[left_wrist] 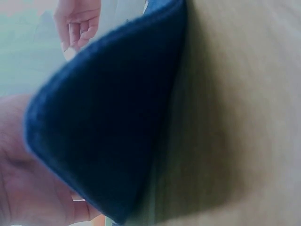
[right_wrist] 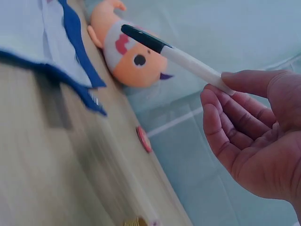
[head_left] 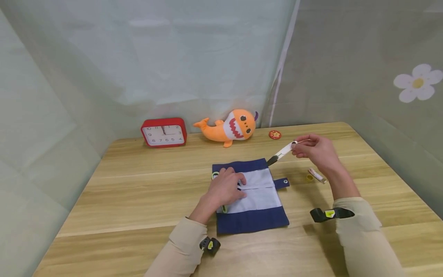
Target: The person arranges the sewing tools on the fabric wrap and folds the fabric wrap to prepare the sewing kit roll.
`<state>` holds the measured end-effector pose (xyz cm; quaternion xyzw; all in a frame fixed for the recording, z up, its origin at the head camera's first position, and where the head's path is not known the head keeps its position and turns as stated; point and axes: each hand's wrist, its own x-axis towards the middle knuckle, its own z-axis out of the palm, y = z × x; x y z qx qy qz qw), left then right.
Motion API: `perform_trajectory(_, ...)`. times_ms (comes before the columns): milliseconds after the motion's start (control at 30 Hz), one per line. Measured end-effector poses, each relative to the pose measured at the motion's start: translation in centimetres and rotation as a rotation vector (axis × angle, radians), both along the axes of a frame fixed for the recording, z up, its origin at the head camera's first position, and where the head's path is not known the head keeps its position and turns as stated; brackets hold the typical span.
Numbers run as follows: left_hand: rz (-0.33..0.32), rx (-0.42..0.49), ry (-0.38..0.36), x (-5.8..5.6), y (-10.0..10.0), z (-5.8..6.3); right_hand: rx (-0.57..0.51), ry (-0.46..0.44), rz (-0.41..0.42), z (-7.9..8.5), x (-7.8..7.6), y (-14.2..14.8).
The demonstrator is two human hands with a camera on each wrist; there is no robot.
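My right hand [head_left: 318, 152] pinches the end of a white pen with a black cap [right_wrist: 188, 63] between thumb and fingers. The cap end points down and left, near the top right corner of a navy cloth case [head_left: 250, 222] that lies open with its pale lining up. Upon the lining rests my left hand [head_left: 225, 187], fingers spread. Small dark parts show between its thumb and fingers; what they belong to is hidden. Green-edged pieces [head_left: 215, 175] peek out beside that hand. In the left wrist view, a navy edge of the case [left_wrist: 103, 113] stands raised and blocks most of the hand.
A red clock [head_left: 164, 132], an orange plush shark [head_left: 226, 129] and a round red badge [head_left: 275, 134] stand along the table's back edge. Right of the case's snap tab [head_left: 281, 183] lie a pale strip [head_left: 317, 176] and a small gold-coloured round piece [head_left: 309, 177].
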<state>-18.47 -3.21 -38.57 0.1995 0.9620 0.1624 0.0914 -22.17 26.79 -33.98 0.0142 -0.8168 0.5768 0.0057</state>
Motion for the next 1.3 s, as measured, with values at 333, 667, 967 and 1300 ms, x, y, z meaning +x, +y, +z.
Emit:
perform_trajectory(333, -0.008, 0.001, 0.011, -0.2, -0.1, -0.3, -0.033, -0.045, 0.010, 0.0, -1.0, -3.6)
perform_trajectory(667, -0.009, 0.002, 0.004, -0.3, 0.1, -0.4, -0.109, -0.128, 0.080, -2.1, -1.8, -6.5)
perform_trajectory(967, 0.001, -0.011, 0.000, -0.4, 0.1, -0.4, -0.092, -0.209, 0.110, -3.9, -2.4, -8.2)
perform_trajectory(1300, 0.001, 0.009, 0.002, -0.4, -0.1, -0.3, 0.015, -0.240, 0.095, -4.0, -2.6, -9.5)
